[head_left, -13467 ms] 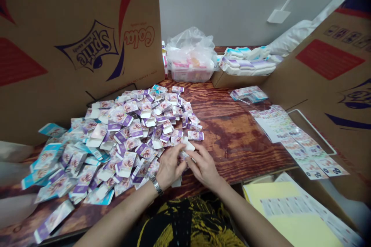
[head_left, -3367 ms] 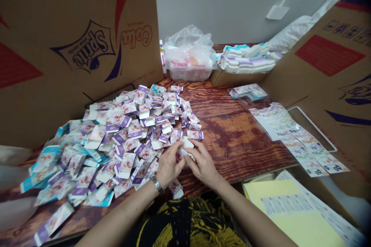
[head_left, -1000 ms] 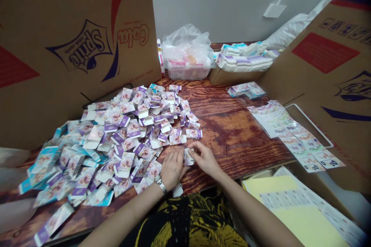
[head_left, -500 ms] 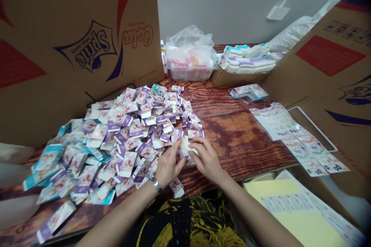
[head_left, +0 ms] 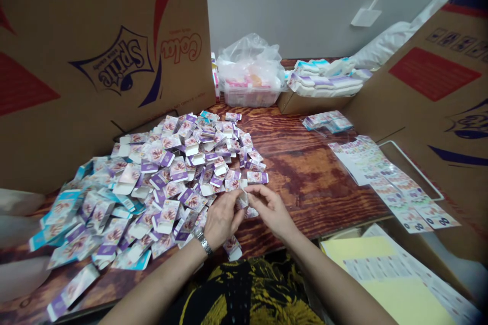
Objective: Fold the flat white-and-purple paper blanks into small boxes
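Between my two hands is a small white piece, likely the inner side of a small carton [head_left: 242,200], mostly covered by my fingers. My left hand [head_left: 223,218], with a metal watch on its wrist, is closed around the carton's left side. The thumb and fingertips of my right hand [head_left: 270,209] pinch its upper right edge. To the left and behind lies a heap of small printed cartons [head_left: 168,172] in purple, white and light blue, many with end flaps standing out. One purple-ended carton [head_left: 257,177] lies just beyond my fingertips.
Large brown cardboard boxes stand at the left [head_left: 114,5] and right [head_left: 430,91]. At the back are a plastic-bagged tub [head_left: 251,92] and a low box [head_left: 305,104] of wrapped packs. Printed sheets [head_left: 392,177] lie right; yellow paper [head_left: 396,279] is at the lower right.
My hands have drawn closer together, and the fingers now cover more of the white piece. My right fingertips have moved left to its upper edge. The heap has stayed put.
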Demonstrator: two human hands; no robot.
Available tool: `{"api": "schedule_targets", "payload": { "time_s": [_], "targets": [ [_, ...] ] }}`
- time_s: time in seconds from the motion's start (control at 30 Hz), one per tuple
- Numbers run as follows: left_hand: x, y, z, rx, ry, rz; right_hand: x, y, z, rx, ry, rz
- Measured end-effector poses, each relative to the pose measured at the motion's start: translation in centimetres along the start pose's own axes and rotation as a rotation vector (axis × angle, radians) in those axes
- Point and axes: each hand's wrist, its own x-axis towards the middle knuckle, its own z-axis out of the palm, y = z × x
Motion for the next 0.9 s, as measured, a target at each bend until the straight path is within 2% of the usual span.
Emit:
{"api": "schedule_targets", "payload": {
  "time_s": [0.1, 0.2, 0.3, 0.47, 0.53, 0.6, 0.67, 0.7, 0.77, 0.8, 0.87, 0.9],
  "targets": [
    [-0.3, -0.1, 0.4, 0.056, 0.018, -0.041, 0.3, -0.6, 0.1, -0.098, 0.035, -0.024],
    [-0.3, 0.1, 0.6, 0.083, 0.010, -0.037, 0.0, -1.3, 0.3, -0.343, 0.091, -0.121],
    [0.0, 0.4, 0.4, 0.096, 0.020, -0.020, -0.7, -1.5, 0.9, -0.466, 0.115, -0.204],
    [0.4, 0.5, 0.5, 0.148, 0.067, -0.002, -1.9, -0.9, 1.8, -0.596, 0.036, -0.370],
    [1.1, 0.1, 0.1, 0.201, 0.069, 0.028, -1.6, -0.4, 1.0, -0.549, -0.008, -0.328],
    [2.7, -0.6, -1.3, 0.245, 0.076, 0.034, -0.7, 0.3, -0.5, -0.439, -0.007, -0.200],
    [5.1, -1.4, -3.8, 0.291, 0.140, 0.011, 0.3, 1.4, -2.3, -0.405, 0.023, -0.113],
    [6.4, -1.7, -5.4, 0.316, 0.194, 0.005, 0.7, 2.1, -3.1, -0.459, 0.010, -0.106],
    [8.6, -2.0, -8.5, 0.470, 0.372, 0.017, 1.2, 3.5, -4.2, -0.659, -0.110, -0.112],
    [9.3, -1.9, -9.7, 0.515, 0.410, 0.032, 1.3, 4.3, -4.5, -0.770, -0.169, -0.110],
    [9.5, -1.5, -10.6, 0.536, 0.458, 0.077, 1.1, 5.5, -4.6, -0.971, -0.239, -0.099],
    [9.0, -1.3, -10.2, 0.506, 0.452, 0.101, 0.9, 5.9, -4.5, -1.049, -0.244, -0.095]
  ]
}}
